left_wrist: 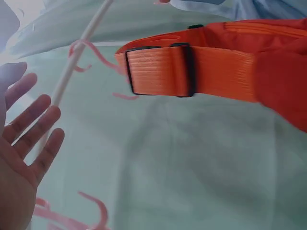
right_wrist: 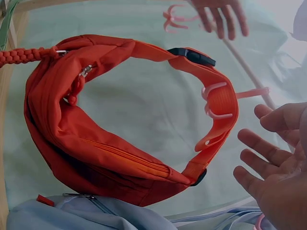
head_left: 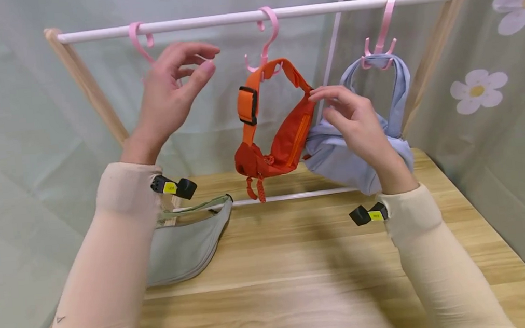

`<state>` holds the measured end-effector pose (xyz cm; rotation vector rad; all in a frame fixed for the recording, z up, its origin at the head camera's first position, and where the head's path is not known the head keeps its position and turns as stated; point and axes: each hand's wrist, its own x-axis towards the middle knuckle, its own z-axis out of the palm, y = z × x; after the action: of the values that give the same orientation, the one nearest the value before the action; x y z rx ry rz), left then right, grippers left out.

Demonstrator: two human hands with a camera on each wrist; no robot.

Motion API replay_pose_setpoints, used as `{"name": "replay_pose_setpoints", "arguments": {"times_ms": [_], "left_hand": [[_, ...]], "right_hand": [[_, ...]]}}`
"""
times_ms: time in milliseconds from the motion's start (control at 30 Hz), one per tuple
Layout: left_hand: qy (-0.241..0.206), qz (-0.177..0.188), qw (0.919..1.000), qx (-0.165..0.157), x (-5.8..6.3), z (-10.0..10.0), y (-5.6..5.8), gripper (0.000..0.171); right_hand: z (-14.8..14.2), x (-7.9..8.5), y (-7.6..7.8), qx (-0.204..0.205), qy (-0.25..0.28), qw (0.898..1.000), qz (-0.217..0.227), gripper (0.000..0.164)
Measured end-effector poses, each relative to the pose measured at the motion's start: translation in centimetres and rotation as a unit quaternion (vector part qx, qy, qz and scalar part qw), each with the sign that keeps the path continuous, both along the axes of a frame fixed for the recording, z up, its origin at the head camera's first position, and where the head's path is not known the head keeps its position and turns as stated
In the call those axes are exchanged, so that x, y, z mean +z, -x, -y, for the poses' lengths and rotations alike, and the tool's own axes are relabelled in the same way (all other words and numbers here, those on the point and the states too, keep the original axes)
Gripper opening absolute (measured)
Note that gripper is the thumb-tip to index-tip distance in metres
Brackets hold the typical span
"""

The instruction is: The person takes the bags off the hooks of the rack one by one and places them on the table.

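Observation:
An orange-red waist bag [head_left: 292, 139] hangs by its orange strap [right_wrist: 223, 103] from the middle pink hook [head_left: 271, 30]. A black buckle [head_left: 248, 105] shows on the strap's left side. My left hand [head_left: 164, 92] is raised between the left pink hook [head_left: 135, 39] and the middle one, fingers loosely bent and holding nothing. Beside the bag's upper right end is my right hand [head_left: 357, 116]. The right wrist view shows its relaxed fingers [right_wrist: 261, 146] spread, apart from the strap.
A light blue bag [head_left: 351, 161] hangs from the right pink hook [head_left: 387, 23]. The hooks hang on a white rod [head_left: 212, 20] between wooden legs. A grey-green waist bag [head_left: 183, 251] lies at left on the wooden table [head_left: 275, 308], partly behind my left forearm.

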<state>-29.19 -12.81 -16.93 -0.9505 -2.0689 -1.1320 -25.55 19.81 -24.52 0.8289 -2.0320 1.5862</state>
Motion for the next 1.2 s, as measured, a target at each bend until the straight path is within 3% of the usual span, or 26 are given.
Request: {"name": "replay_pose_setpoints", "arguments": {"times_ms": [167, 267, 400, 600, 867, 967, 1200], "left_hand": [[-0.015, -0.042, 0.9988, -0.018, 1.6, -0.9, -0.5, 0.035], [-0.002, -0.073, 0.9973, -0.013, 2.4, -1.9, -0.8, 0.039], [0.039, -0.083, 0.9957, 0.01, 3.4, -3.3, -1.0, 0.041], [0.12, -0.08, 0.9887, 0.039, 4.4, -5.3, 0.1, 0.046], [0.213, -0.102, 0.9669, 0.097, 5.3, -7.2, 1.5, 0.051], [0.23, -0.105, 0.961, 0.113, 5.3, -7.8, 1.9, 0.053], [0.241, -0.1, 0.9557, 0.137, 5.2, -9.0, 2.4, 0.056]], "right_hand": [[0.2, 0.9, 0.5, 0.01, -0.008, 1.0, 0.0, 0.038], [0.2, 1.5, 0.9, 0.014, -0.013, 1.0, -0.001, 0.041], [0.2, 2.2, 1.5, 0.009, -0.028, 1.0, -0.007, 0.044], [0.1, 2.8, 2.2, -0.006, -0.043, 0.999, 0.005, 0.046], [0.6, 3.4, 3.0, -0.003, -0.049, 0.998, 0.027, 0.047], [0.7, 3.3, 3.3, -0.004, -0.054, 0.998, 0.03, 0.047], [1.1, 3.4, 4.0, -0.013, -0.074, 0.997, 0.03, 0.048]]}}
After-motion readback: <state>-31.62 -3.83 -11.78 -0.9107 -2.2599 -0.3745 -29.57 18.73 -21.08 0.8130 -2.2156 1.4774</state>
